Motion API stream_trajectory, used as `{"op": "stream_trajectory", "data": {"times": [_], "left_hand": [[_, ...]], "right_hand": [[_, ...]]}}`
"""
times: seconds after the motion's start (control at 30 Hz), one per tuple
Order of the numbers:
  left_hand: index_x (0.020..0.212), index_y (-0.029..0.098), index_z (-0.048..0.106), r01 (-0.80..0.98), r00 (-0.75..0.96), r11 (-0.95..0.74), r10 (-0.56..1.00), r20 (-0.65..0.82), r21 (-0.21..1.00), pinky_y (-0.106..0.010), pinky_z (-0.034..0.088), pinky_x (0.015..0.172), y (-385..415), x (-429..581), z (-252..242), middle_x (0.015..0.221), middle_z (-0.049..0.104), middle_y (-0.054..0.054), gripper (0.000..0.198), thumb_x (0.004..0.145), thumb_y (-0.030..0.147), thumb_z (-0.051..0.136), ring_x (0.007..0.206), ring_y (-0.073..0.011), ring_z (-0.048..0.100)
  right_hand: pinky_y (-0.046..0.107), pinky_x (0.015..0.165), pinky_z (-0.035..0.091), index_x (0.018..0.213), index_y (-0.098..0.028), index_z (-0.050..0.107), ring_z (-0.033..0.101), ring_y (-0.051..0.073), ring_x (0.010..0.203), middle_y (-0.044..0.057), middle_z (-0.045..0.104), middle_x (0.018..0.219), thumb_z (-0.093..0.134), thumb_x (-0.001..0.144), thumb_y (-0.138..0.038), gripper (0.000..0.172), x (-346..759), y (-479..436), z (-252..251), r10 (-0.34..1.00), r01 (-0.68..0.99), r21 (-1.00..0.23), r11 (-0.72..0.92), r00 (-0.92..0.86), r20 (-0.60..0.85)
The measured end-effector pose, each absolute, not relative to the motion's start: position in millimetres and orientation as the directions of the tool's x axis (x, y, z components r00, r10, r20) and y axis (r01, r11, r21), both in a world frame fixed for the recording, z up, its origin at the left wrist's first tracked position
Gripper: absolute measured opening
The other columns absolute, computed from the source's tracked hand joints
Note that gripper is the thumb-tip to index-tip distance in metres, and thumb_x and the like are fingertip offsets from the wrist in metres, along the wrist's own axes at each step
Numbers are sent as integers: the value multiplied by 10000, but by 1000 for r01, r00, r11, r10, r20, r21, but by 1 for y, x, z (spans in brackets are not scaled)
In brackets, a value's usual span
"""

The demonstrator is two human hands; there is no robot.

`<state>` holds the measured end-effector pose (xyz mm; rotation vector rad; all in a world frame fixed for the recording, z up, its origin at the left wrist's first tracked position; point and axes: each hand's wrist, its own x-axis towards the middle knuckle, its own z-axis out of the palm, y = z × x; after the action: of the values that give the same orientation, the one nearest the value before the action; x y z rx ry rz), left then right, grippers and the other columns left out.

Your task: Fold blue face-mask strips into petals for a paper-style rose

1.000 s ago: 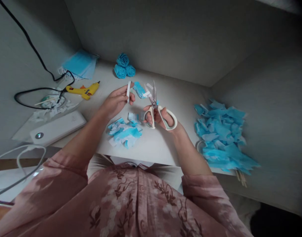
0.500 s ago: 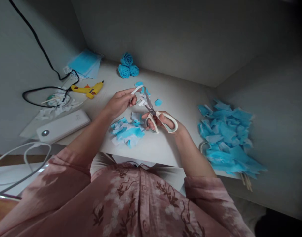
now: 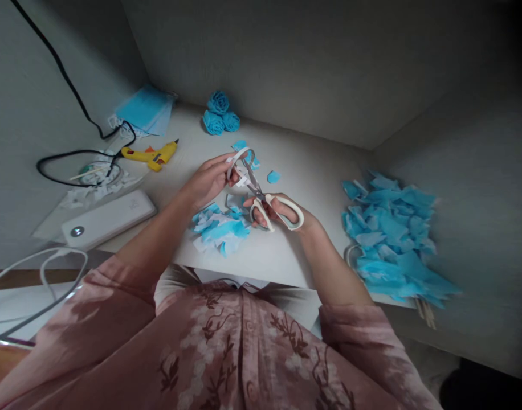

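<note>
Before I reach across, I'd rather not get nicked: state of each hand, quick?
Left hand: closed, pinching a white strip.
Right hand: closed, holding scissors.

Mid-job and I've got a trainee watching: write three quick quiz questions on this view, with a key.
1. Which hand holds the white-handled metal scissors?
2. How many crinkled blue rosettes are clustered together?
3. True or false: the yellow plastic glue gun is in the left hand.

Key:
1. The right hand.
2. Three.
3. False; it lies on the pale tabletop, while the left hand holds a narrow curved white strip.
</note>
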<state>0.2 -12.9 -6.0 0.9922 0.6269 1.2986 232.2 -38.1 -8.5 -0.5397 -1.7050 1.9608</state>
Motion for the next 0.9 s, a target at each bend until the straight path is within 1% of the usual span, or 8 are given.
{"op": "stream_trajectory", "data": {"times": [0.07,0.17,0.23,0.37,0.47,0.53,0.7,0.9], "left_hand": [[1022,131,764,-494,151,-59,977,153,868,-259,457,647,-11,0,-5,749,667,-29,285,863,367,774,657,-125,587],[1116,148,746,-439,83,-112,983,164,892,-280,486,734,-9,-4,-3,854,717,-54,341,914,422,725,727,-141,624],[1117,167,742,-393,39,-159,981,190,906,-300,494,782,-8,-8,-2,911,741,-74,335,947,449,679,777,-158,635],[1081,204,759,-362,-17,-282,955,296,888,-330,502,849,-7,-14,-1,981,771,-81,264,958,415,657,843,-181,642],[1176,205,754,-314,-14,-295,952,306,903,-334,506,881,-9,-13,-1,1038,790,-84,338,945,438,674,901,-195,654],[1216,190,748,-278,1,-283,955,295,918,-334,502,884,-12,-11,0,1067,794,-95,397,938,463,674,918,-200,657],[1216,199,761,-236,49,-308,944,327,922,-327,487,867,-16,-9,0,1094,796,-96,416,911,477,706,915,-200,654],[1239,198,750,-177,65,-361,924,376,916,-327,484,863,-12,-11,-6,1094,784,-97,467,909,525,698,917,-202,643]], "right_hand": [[283,725,584,1077,-121,741,578,113,673,2,595,736,628,894,-758,673,232,-39,-8,601,-94,-989,-112,-799,8],[284,717,586,1072,-122,741,586,109,658,-4,599,732,649,883,-753,666,232,-39,-8,617,-101,-987,-121,-787,5],[284,709,586,1080,-124,736,592,110,647,-7,607,719,662,875,-753,666,231,-39,-8,637,-103,-987,-125,-771,0],[309,738,600,1100,-123,724,586,106,616,-16,613,699,695,868,-728,649,229,-37,-8,698,-103,-983,-149,-715,-31],[307,729,602,1100,-121,723,601,103,618,-18,616,712,716,860,-716,641,227,-37,-9,733,-91,-985,-150,-678,-48],[285,684,584,1103,-122,723,610,100,624,-17,619,730,731,853,-707,636,227,-37,-10,747,-82,-986,-147,-662,-56],[257,599,532,1143,-126,719,614,98,631,-7,627,755,751,843,-695,644,228,-37,-12,769,-62,-988,-139,-635,-68],[257,617,545,1096,-140,726,619,98,638,-3,634,767,760,830,-701,622,227,-37,-10,804,-37,-992,-124,-590,-78]]}}
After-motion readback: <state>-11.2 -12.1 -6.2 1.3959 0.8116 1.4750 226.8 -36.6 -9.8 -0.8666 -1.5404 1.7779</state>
